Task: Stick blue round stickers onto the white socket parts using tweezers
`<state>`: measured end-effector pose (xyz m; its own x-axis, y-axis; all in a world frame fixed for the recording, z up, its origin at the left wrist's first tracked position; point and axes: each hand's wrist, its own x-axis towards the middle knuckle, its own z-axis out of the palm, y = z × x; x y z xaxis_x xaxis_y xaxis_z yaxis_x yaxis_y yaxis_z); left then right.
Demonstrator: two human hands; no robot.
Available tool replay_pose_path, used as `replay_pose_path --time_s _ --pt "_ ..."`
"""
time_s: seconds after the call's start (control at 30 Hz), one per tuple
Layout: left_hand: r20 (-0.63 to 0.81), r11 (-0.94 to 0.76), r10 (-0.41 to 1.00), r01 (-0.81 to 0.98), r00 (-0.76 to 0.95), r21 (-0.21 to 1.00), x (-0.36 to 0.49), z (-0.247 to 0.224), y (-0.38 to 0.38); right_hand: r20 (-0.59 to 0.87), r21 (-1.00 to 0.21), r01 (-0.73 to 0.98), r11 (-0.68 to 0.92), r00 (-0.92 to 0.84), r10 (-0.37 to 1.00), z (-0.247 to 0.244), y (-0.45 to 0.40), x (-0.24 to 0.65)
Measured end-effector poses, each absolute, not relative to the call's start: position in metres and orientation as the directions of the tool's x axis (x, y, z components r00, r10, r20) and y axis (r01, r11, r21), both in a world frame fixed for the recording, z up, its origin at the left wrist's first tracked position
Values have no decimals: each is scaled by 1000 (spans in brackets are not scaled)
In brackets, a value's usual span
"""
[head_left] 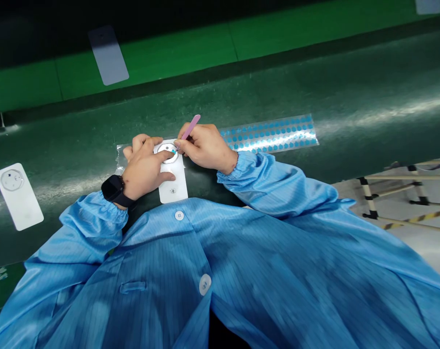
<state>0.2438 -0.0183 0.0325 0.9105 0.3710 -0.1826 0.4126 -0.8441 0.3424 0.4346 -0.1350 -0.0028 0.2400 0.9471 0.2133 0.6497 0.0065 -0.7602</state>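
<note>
My right hand (pixel 205 145) is closed around pink tweezers (pixel 191 127), whose tip points down at a white rectangular panel (pixel 174 186) with a round socket-like recess near its top. A small blue dot sticker (pixel 173 151) shows at the recess, by the tweezer tip and my left index finger. Spread over the panel's left side, my left hand (pixel 145 165) lies with fingers stretched out, steadying it against the green surface. To the right of my right hand is a clear sheet with rows of blue round stickers (pixel 267 134); part of it passes under my hands.
Another white panel (pixel 19 198) with a round recess lies at left on the green mat (pixel 70 145). A plain white panel (pixel 108 55) rests on the brighter green strip (pixel 176 46) beyond. A pipe-frame rack (pixel 394 194) stands on the floor at right.
</note>
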Motion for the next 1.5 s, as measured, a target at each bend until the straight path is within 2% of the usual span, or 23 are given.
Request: replay_pose_path --time_s 0.13,0.2,0.27,0.33,0.4,0.5,0.57,0.63,0.8,0.93,1.0,1.13,1.2,1.37,1.5 --pt "-195 -834 376 423 906 354 245 33 -17 195 -799 601 -8 272 942 -1 -135 434" --pt "-186 -830 384 427 904 359 245 33 -17 160 -853 522 -21 299 941 -1 -134 433" --pt "-182 -819 406 445 895 361 246 33 -20 68 -945 322 -56 361 930 -2 -132 434" --pt "-183 -796 437 473 881 377 247 32 -22 -35 -998 30 -55 463 886 -1 -128 436" --pt "-180 -758 462 492 868 429 249 30 -20 -113 -975 -219 19 572 812 2 -122 441" --pt "-135 -707 487 480 863 519 253 36 8 -247 -894 -438 90 651 717 10 -114 446" --pt "-67 -704 535 488 842 515 254 52 47 -349 -841 -536 75 644 681 17 -110 447" --pt "11 -696 626 551 780 461 254 78 97 -415 -802 -594 61 628 659 24 -108 446" --pt "47 -511 845 777 533 366 252 149 214 -467 -759 -649 45 591 658 33 -107 444" --pt "116 -393 919 879 376 270 264 158 240 -424 -762 -645 62 568 705 29 -106 444" --pt "126 -386 922 888 365 250 279 142 232 -417 -773 -632 49 565 712 25 -106 445" --pt "-44 -389 913 899 406 202 315 101 203 -379 -811 -584 32 566 732 14 -109 446" --pt "-83 -382 911 904 403 193 327 92 192 -337 -835 -548 50 582 740 10 -111 447" --pt "-36 -441 887 866 461 237 324 109 176 -191 -904 -410 118 636 748 15 -113 450" --pt "59 -465 883 849 466 252 299 132 164 -81 -947 -278 158 687 722 27 -118 459"
